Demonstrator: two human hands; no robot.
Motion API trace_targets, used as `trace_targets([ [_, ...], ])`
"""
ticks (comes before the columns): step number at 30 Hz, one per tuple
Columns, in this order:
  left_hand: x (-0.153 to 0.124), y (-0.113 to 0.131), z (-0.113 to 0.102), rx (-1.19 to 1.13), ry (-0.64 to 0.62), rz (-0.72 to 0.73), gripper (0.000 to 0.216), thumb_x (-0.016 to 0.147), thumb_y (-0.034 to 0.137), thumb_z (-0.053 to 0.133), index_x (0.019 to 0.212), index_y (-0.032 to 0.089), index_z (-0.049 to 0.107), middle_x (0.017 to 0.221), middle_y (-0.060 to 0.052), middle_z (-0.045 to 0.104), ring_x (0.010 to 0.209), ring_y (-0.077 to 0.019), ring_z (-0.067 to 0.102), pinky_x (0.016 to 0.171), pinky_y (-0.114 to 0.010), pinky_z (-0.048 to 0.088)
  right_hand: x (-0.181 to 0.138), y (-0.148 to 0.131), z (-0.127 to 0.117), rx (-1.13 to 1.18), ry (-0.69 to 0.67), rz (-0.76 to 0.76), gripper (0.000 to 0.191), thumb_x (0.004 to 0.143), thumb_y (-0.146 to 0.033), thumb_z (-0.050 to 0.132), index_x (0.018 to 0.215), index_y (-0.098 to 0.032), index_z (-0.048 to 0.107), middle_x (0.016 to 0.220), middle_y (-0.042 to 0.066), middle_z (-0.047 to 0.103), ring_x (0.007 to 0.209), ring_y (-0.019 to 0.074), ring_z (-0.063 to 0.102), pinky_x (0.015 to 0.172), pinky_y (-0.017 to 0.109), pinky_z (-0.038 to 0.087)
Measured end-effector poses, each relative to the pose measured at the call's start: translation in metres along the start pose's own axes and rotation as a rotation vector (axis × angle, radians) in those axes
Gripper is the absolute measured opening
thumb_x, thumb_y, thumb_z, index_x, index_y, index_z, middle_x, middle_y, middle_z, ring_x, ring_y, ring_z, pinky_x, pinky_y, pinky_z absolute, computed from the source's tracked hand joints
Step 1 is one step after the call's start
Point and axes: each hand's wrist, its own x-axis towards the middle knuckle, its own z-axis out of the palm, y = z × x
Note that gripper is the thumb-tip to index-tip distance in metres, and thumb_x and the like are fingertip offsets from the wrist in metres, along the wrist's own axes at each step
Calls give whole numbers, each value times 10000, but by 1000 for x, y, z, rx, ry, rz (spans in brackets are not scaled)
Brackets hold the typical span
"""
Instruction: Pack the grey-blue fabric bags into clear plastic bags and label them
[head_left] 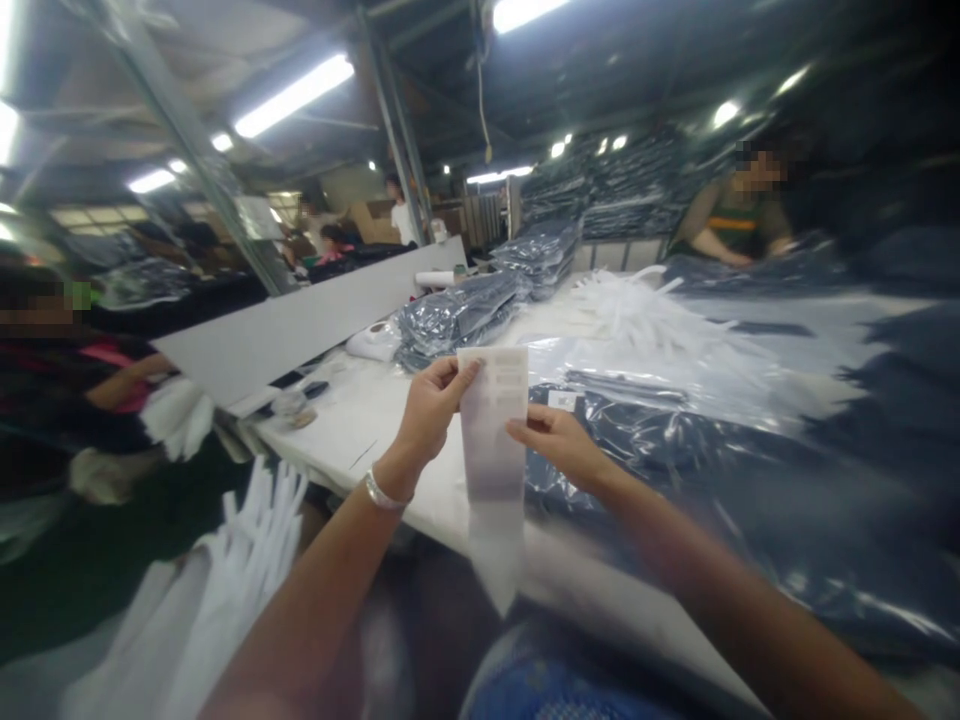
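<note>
A long strip of white labels (495,450) hangs upright between my hands, its lower end trailing past the table edge toward my lap. My left hand (435,400) pinches its upper left edge between thumb and fingers. On the right edge, a little lower, my right hand (555,440) pinches the strip too. Faint printed blocks show near its top. Just behind my right hand lies a dark folded garment in a clear plastic bag (637,440), with a small white label (564,401) on it.
Bagged dark garments (465,315) are piled further back on the white table (360,410). White strips (630,305) are heaped at centre right, and more white strips (255,540) hang at lower left. One co-worker (735,215) stands across the table; another person (97,380) is at left.
</note>
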Motion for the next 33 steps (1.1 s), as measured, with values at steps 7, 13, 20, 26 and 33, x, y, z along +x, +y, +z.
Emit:
trace_targets([
  [7, -38, -52, -21, -103, -228, -362, 598, 857, 596, 594, 1327, 228, 568, 1058, -80, 726, 972, -229, 666, 827, -335, 515, 32, 29, -4, 244, 272, 153, 458, 648, -455, 814, 1000, -177, 723, 986, 69, 754, 847, 216, 694, 788, 345, 562],
  [13, -73, -82, -53, -75, -147, -525, 437, 749, 435, 765, 1054, 126, 717, 960, -107, 758, 850, -249, 695, 793, -343, 523, 30, 46, -2, -152, 373, 131, 687, 793, -538, 676, 1386, -236, 504, 1451, 115, 513, 1261, 283, 540, 1050, 499, 439],
  [20, -60, -87, -71, -60, 113, -532, 399, 655, 380, 816, 924, 107, 706, 774, -73, 744, 646, -194, 660, 634, -299, 510, -46, 77, 73, -967, -180, -458, 907, 769, -381, 754, 1535, -226, 295, 1626, 130, 163, 1497, 339, 112, 1195, 579, 196],
  [26, -69, -93, -64, -219, 24, -564, 547, 814, 625, 620, 1060, 143, 694, 918, -101, 752, 823, -233, 696, 720, -324, 534, -34, 97, 83, -790, -21, -404, 450, 966, -190, 430, 1405, -221, 525, 1434, 84, 538, 1392, 229, 418, 1163, 447, 353],
  [33, -86, -84, -52, -514, -118, -625, 744, 874, 733, 393, 1293, 157, 606, 1134, -138, 717, 1065, -282, 659, 947, -394, 496, -27, 83, 76, -553, 174, -212, 362, 960, -366, 498, 1287, -280, 628, 1358, 49, 610, 1280, 233, 547, 1131, 434, 394],
])
